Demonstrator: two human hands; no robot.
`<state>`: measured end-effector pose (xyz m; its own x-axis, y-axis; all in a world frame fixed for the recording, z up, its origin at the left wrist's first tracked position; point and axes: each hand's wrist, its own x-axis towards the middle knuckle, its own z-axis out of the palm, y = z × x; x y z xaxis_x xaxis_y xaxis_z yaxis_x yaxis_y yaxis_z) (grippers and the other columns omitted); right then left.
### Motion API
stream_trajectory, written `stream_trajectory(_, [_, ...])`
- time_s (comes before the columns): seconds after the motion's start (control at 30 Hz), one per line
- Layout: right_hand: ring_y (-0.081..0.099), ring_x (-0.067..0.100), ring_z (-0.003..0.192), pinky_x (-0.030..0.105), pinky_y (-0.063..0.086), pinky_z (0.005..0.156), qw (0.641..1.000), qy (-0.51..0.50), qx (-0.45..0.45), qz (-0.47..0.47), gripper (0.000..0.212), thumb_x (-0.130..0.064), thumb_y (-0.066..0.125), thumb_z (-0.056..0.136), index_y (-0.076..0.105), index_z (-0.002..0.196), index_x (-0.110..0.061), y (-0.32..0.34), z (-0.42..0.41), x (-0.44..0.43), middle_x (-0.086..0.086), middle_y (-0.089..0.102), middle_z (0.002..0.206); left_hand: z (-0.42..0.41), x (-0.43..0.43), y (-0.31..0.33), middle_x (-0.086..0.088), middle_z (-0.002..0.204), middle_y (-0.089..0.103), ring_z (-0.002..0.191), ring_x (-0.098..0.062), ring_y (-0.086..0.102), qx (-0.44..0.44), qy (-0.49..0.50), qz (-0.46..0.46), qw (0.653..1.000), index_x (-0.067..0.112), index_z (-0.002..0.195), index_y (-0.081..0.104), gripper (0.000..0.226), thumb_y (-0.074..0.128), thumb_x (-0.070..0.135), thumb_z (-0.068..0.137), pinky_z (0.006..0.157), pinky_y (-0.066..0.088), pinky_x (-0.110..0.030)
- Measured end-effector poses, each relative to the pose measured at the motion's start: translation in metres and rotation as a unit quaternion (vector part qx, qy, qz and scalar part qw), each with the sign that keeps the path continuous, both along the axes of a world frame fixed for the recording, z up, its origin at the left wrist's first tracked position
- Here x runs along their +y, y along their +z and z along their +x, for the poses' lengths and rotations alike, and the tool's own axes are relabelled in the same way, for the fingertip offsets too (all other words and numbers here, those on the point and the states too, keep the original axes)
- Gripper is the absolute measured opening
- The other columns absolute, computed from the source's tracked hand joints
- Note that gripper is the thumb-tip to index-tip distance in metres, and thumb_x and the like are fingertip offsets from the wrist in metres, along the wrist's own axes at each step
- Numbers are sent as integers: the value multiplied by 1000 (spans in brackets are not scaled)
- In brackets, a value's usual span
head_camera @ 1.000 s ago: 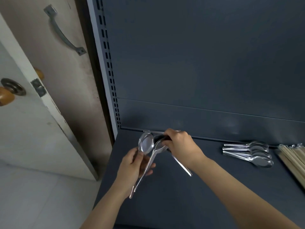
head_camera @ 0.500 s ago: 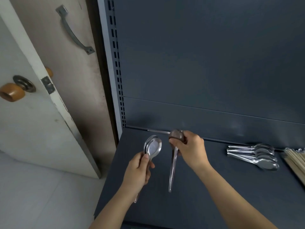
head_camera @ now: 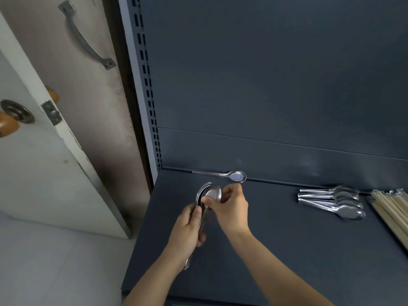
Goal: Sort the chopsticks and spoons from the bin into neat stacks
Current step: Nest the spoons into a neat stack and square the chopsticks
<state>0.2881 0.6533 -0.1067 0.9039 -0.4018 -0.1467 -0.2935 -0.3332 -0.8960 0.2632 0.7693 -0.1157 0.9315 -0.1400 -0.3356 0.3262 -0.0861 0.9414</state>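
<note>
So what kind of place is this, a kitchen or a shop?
Probably a shop or storeroom, not surely: a dark grey metal display shelf with a slotted grey upright post stands beside a white door with a brown round knob.

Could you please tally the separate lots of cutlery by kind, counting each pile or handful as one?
Spoon lots: 3 (lone spoon, spoon stack, spoon handful held by left hand and right hand)
Chopstick lots: 1 (chopstick pile)
Total: 4
</note>
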Motion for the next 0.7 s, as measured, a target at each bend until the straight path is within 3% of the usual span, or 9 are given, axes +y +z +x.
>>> stream_trajectory(0.1, [54, 6, 75, 13, 38, 61, 1000, 5, 3, -7, 44, -36, 78, 73, 47, 97, -16, -2, 7, -6, -4, 56, 84, -1, 3, 0, 1, 77, 62, 44, -7, 41, -6, 2, -33, 999, 18, 107, 59, 20, 43, 27, 99, 42, 30, -20])
stream_trajectory(0.17, [55, 14, 80, 20, 39, 69, 1000, -19, -12, -12, 36, -41, 70, 80, 50, 96, -15, -8, 22, -20, -1, 58, 88, 0, 9, -2, 1, 82, 63, 44, -8, 39, -9, 2, -40, 999, 18, 108, 58, 16, 46, 23, 98, 42, 29, -20])
stream_trajectory(0.23, [51, 21, 84, 25, 37, 72, 997, -61, -13, -34, 43, -46, 68, 76, 55, 94, -9, -18, 43, -40, 3, 57, 90, 2, 15, -5, 2, 81, 62, 44, -6, 39, -5, 4, -35, 999, 18, 108, 57, 15, 46, 21, 98, 42, 29, -19])
stream_trajectory(0.3, [50, 29, 95, 30, 40, 74, 993, -101, 33, -58, 56, -45, 69, 73, 55, 106, -1, -26, 63, -59, 10, 56, 105, 3, 21, -7, 2, 81, 61, 44, -5, 39, -1, 11, -30, 999, 19, 108, 56, 15, 45, 21, 99, 42, 30, -18])
stream_trajectory(0.4, [51, 32, 108, 34, 45, 78, 983, -104, 131, -72, 56, -38, 69, 81, 53, 119, -1, -34, 81, -78, 14, 54, 121, 5, 28, -8, 1, 81, 61, 43, -6, 39, -1, 23, -19, 1000, 16, 109, 56, 16, 44, 20, 99, 41, 29, -18])
stream_trajectory(0.5, [54, 29, 92, 30, 39, 69, 979, -44, 182, -85, 42, -38, 63, 85, 61, 104, -1, -36, 89, -83, 13, 61, 99, 5, 35, -7, 1, 79, 60, 42, -6, 38, -4, 29, -9, 1000, 15, 108, 56, 16, 43, 19, 99, 41, 29, -18])
stream_trajectory(0.6, [47, 26, 78, 29, 36, 67, 978, -36, 192, -73, 25, -29, 60, 89, 58, 76, -8, -36, 90, -84, 9, 53, 79, 4, 40, -7, 1, 78, 58, 42, -6, 38, -9, 31, 0, 999, 18, 108, 56, 16, 42, 18, 100, 41, 30, -18])
stream_trajectory(0.7, [51, 28, 77, 31, 40, 66, 982, -54, 168, -73, 18, -17, 49, 90, 62, 83, -8, -36, 81, -82, 10, 57, 78, 4, 42, -6, 1, 78, 58, 43, -6, 41, -12, 35, 2, 999, 18, 107, 56, 16, 42, 18, 100, 42, 32, -19])
